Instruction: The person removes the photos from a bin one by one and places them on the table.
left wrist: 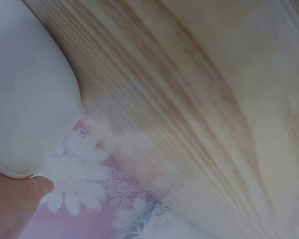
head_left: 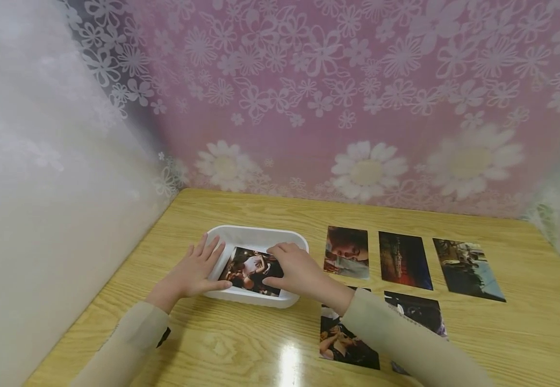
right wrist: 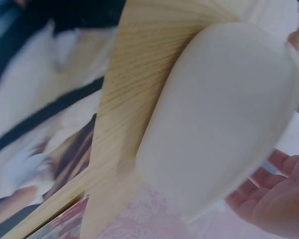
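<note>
A white plastic tray (head_left: pixel 260 234) stands on the table, with a dark photo print (head_left: pixel 251 271) of a pale figure in it. My left hand (head_left: pixel 193 271) rests at the tray's left end, fingers spread along the rim and thumb near the photo's lower left corner. Over the right end is my right hand (head_left: pixel 301 271), its thumb and fingers well apart, and it covers the photo's right edge. From the right wrist view, its loosely bent fingers (right wrist: pixel 269 184) are beside the rim. Whether a print lies beneath the top one is hidden.
Right of the tray, photo prints lie in two rows: a face print (head_left: pixel 347 251), a night-scene print (head_left: pixel 404 259) and a waterside print (head_left: pixel 468 267) behind, two more (head_left: pixel 345 344) (head_left: pixel 417 312) in front. My right forearm crosses the front row. A floral curtain (head_left: pixel 309 107) hangs behind.
</note>
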A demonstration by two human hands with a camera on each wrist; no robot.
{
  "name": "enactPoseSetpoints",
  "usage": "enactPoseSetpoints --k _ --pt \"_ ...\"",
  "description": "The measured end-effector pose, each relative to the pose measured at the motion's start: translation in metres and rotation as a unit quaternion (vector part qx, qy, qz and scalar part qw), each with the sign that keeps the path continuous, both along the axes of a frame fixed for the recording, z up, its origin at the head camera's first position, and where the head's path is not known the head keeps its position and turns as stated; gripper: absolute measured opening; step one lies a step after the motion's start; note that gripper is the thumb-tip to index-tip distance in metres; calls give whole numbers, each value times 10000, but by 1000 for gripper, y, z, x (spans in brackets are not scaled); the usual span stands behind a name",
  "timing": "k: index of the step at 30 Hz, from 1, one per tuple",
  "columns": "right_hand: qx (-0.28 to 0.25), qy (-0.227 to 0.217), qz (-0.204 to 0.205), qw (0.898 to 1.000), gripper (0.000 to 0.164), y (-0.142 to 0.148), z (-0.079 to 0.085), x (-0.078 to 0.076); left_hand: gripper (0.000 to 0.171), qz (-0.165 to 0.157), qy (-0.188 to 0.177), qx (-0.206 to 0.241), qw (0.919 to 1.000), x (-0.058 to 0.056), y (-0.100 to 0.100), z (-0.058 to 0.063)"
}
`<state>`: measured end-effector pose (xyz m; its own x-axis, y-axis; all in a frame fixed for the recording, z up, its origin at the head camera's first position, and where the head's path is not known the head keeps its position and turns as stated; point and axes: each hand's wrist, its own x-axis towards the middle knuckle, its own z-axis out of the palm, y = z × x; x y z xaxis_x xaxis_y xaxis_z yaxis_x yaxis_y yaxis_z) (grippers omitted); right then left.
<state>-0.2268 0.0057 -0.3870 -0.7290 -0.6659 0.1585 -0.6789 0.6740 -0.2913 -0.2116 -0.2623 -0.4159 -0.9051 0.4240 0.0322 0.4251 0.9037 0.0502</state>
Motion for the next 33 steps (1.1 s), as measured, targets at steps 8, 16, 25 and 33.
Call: enactPoseSetpoints --k 8,16,25,33 --pt "542 -37 76 9985 66 -25 -13 -16 94 26 -92 78 9999 0 2 1" --pt "971 -187 -138 9950 73 -33 -25 -26 94 42 -76 90 9999 1 1 1" --pt "1594 -270 -366 9862 81 -36 -33 -28 94 46 -26 67 10000 3 1 3" --pt "1868 -579 -666 9784 86 -37 -35 -27 94 5 22 101 9999 3 1 2"
